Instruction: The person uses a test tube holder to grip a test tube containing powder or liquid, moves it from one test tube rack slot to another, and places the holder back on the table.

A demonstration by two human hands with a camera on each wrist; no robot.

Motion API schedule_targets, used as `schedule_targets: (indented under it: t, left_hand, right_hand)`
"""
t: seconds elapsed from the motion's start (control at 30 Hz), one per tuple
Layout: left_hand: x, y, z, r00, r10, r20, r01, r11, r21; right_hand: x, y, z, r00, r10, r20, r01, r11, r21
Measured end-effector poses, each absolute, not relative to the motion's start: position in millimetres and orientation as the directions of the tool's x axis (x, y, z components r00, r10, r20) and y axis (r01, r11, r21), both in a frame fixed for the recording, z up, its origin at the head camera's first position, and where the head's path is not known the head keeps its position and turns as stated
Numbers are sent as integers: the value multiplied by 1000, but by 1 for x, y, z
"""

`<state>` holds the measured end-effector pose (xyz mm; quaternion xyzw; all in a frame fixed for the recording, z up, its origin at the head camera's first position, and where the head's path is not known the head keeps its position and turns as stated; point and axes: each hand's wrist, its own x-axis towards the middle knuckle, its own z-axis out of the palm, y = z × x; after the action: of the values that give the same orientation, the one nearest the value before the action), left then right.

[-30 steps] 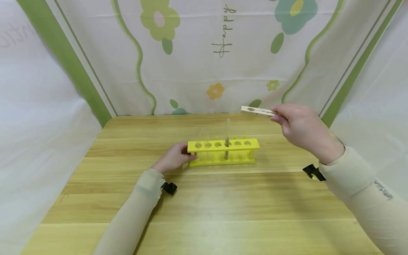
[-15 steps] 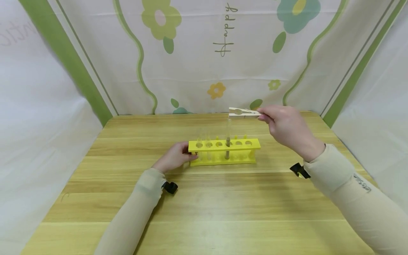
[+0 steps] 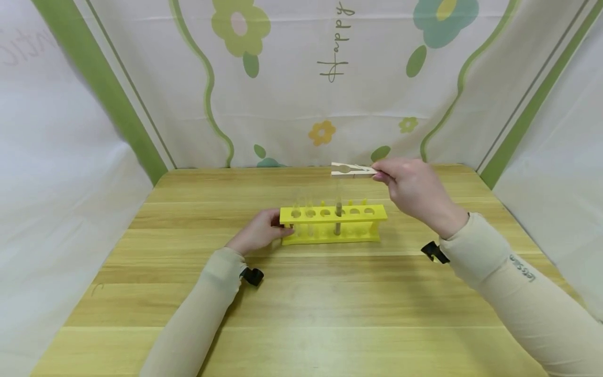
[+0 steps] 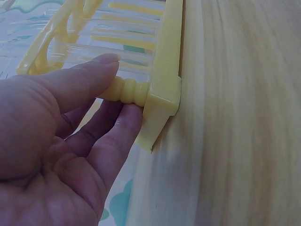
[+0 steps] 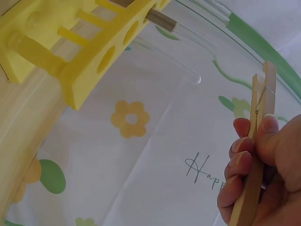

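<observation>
My left hand [image 3: 256,231] holds the left end of a yellow test tube rack [image 3: 360,215]; in the left wrist view its thumb and fingers pinch the ridged end post [image 4: 129,91]. Toward the rack's middle stands a glass test tube [image 3: 338,209] with greyish-brown contents. Two clear test tubes [image 3: 310,214] occupy holes at the left. My right hand [image 3: 414,188] grips a wooden test tube clamp [image 3: 353,174], its prongs spread, level with the top of the filled tube. The right wrist view shows the fingers wrapped around the clamp handles [image 5: 249,193], with the prongs apart from the tube.
The rack stands on a wood-grain table [image 3: 301,303]. Behind the table hangs a white cloth with flowers [image 3: 301,94], and pale cloth also hangs at both sides. Short yellow pegs [image 3: 364,202] rise along the rack's back.
My right hand has carried the clamp leftward and slightly down, from right of the filled tube to above its top. The prongs have spread. My left hand stays on the rack.
</observation>
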<state>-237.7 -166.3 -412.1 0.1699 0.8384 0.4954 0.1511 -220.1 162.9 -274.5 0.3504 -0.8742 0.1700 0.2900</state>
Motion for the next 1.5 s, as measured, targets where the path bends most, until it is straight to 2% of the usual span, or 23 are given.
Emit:
schedule_targets:
  t: [0.4, 0.87, 1.1, 1.5]
  left_hand:
    - [-240, -166, -413, -891, 448, -78, 150, 451, 880]
    - [-239, -165, -410, -890, 448, -79, 150, 454, 878]
    - [-241, -166, -412, -896, 434, -95, 134, 468, 874]
    - [-226, -159, -390, -899, 426, -97, 129, 469, 874]
  right_hand:
    - [-223, 160, -289, -652, -502, 568, -679, 720, -144]
    - [-227, 160, -304, -657, -515, 550, -685, 712, -152]
    - [-229, 159, -311, -682, -510, 524, -663, 734, -147]
    - [-229, 157, -322, -699, -528, 483, -665, 728, -167]
